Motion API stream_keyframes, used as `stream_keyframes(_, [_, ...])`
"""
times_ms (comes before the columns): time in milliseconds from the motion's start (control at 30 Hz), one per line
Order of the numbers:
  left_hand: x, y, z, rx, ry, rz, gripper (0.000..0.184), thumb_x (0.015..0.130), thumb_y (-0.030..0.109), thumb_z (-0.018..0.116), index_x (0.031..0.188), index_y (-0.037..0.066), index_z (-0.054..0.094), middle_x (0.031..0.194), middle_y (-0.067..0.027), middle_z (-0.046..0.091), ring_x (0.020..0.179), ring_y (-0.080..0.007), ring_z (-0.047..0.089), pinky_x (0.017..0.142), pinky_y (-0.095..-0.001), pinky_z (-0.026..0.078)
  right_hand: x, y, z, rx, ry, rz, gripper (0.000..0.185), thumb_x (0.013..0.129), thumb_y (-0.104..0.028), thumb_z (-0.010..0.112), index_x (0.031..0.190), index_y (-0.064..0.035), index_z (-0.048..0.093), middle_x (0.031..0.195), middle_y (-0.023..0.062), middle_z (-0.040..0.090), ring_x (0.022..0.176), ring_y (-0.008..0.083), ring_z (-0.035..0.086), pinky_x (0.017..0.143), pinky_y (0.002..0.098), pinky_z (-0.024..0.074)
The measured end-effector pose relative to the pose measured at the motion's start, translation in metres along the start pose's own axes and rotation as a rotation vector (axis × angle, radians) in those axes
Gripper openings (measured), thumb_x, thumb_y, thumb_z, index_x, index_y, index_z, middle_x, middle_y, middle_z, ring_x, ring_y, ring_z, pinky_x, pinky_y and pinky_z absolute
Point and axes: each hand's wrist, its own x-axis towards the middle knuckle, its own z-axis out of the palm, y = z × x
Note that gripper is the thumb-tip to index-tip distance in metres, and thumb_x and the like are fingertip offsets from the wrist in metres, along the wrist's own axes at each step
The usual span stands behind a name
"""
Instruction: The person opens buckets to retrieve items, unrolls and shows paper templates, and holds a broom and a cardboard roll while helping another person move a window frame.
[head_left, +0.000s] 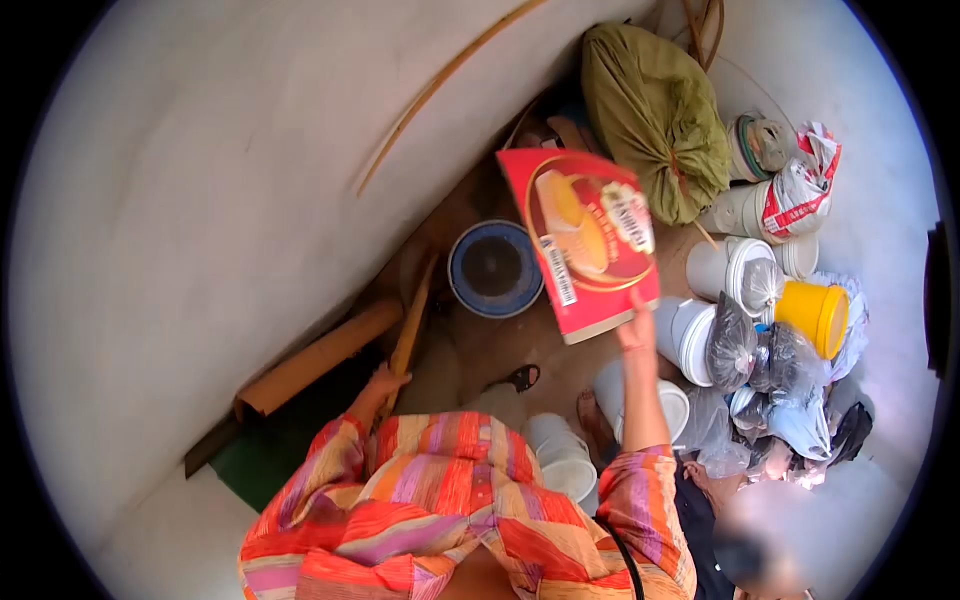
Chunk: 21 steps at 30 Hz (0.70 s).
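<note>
My right hand (637,326) is raised and closed on the lower edge of a red cardboard piece (600,275), printed with a yellow picture, a barcode and lettering. It is held up in front of me, above the floor. Low on the left, my left hand (384,384) wraps around a long wooden stick (411,322) that slants upward. Just right of the stick's top, a round blue-rimmed container (456,272) with a dark middle stands on the floor, partly behind the cardboard.
A brown rolled sheet (320,355) lies along the left wall. A tied green sack (650,110) stands at the back. White buckets (686,340), a yellow bucket (812,318) and several plastic bags (733,345) line the right side. Another person (700,520) is at lower right.
</note>
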Motion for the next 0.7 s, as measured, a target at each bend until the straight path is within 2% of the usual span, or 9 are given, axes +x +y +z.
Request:
stream_keyframes(67, [0.012,-0.016,-0.007,-0.283,-0.266,0.035,0.074,0.066,0.031,0.072,0.122,-0.007,0.041,0.114,-0.0196,0.053,0.103,-0.0269,0.053,0.087,-0.0329,0.042,0.029,0.040,-0.009,0.100,0.029,0.088,0.044,0.088,-0.011,0.051,0.129,-0.0045,0.038,0.129,0.0134,0.044,0.118,0.0271,0.043,0.103,0.0440,0.0318])
stream_keyframes(167, [-0.003,0.008,-0.049,-0.159,-0.410,-0.082,0.073,0.066,0.027,0.071,0.122,-0.008,0.041,0.114,-0.0197,0.053,0.103,-0.0278,0.053,0.086,-0.0331,0.042,0.076,0.076,-0.011,0.180,0.009,0.165,0.044,0.087,-0.010,0.051,0.129,-0.0058,0.037,0.130,0.0110,0.044,0.119,0.0274,0.042,0.102,0.0439,0.0328])
stream_keyframes(233, [-0.009,0.016,-0.064,-0.110,-0.341,-0.116,0.067,0.066,0.025,0.070,0.119,-0.007,0.045,0.112,-0.0192,0.054,0.101,-0.0270,0.053,0.084,-0.0330,0.043,0.106,0.093,-0.002,0.212,0.032,0.175,0.043,0.087,-0.011,0.052,0.128,-0.0053,0.039,0.130,0.0114,0.044,0.119,0.0278,0.042,0.102,0.0441,0.0328])
stream_keyframes(300, [-0.010,0.022,-0.071,-0.119,-0.432,-0.066,0.066,0.067,0.025,0.069,0.119,-0.006,0.044,0.113,-0.0194,0.053,0.102,-0.0267,0.053,0.085,-0.0326,0.042,0.143,0.103,0.002,0.248,0.007,0.130,0.043,0.087,-0.012,0.051,0.128,-0.0055,0.039,0.130,0.0119,0.044,0.119,0.0282,0.042,0.102,0.0447,0.0327])
stream_keyframes(433, [-0.010,0.027,-0.079,-0.180,-0.438,-0.030,0.069,0.068,0.026,0.068,0.123,-0.005,0.040,0.113,-0.0197,0.053,0.103,-0.0268,0.052,0.087,-0.0321,0.041,0.223,0.117,0.009,0.294,0.037,0.024,0.043,0.088,-0.016,0.051,0.128,-0.0046,0.040,0.129,0.0135,0.045,0.118,0.0283,0.044,0.102,0.0453,0.0316])
stream_keyframes(500, [-0.008,0.027,-0.083,-0.054,-0.383,-0.089,0.071,0.070,0.027,0.067,0.126,-0.005,0.037,0.112,-0.0197,0.053,0.104,-0.0262,0.051,0.088,-0.0316,0.040,0.264,0.116,-0.005,0.230,-0.018,-0.112,0.043,0.087,-0.017,0.053,0.127,-0.0053,0.042,0.127,0.0132,0.047,0.117,0.0286,0.044,0.102,0.0458,0.0328])
stream_keyframes(567, [-0.002,0.030,-0.082,-0.104,-0.363,-0.154,0.071,0.071,0.031,0.068,0.124,-0.005,0.038,0.110,-0.0194,0.054,0.101,-0.0259,0.052,0.086,-0.0321,0.040,0.314,0.117,-0.041,0.222,-0.022,-0.159,0.042,0.087,-0.018,0.053,0.126,-0.0063,0.043,0.126,0.0122,0.048,0.116,0.0289,0.045,0.101,0.0472,0.0335])
stream_keyframes(633, [0.006,0.038,-0.084,-0.178,-0.459,-0.321,0.068,0.073,0.032,0.068,0.122,-0.004,0.039,0.106,-0.0172,0.055,0.092,-0.0230,0.056,0.078,-0.0324,0.044,0.350,0.119,-0.080,0.223,0.182,-0.142,0.040,0.088,-0.020,0.051,0.125,-0.0061,0.043,0.125,0.0126,0.049,0.115,0.0296,0.046,0.100,0.0493,0.0343])
stream_keyframes(700, [0.020,0.022,-0.070,-0.109,-0.423,-0.267,0.066,0.073,0.031,0.068,0.122,-0.004,0.039,0.103,-0.0157,0.056,0.086,-0.0210,0.057,0.073,-0.0320,0.045,0.366,0.122,-0.107,0.164,0.297,-0.116,0.040,0.089,-0.022,0.050,0.124,-0.0052,0.043,0.125,0.0133,0.049,0.114,0.0299,0.047,0.099,0.0501,0.0352])
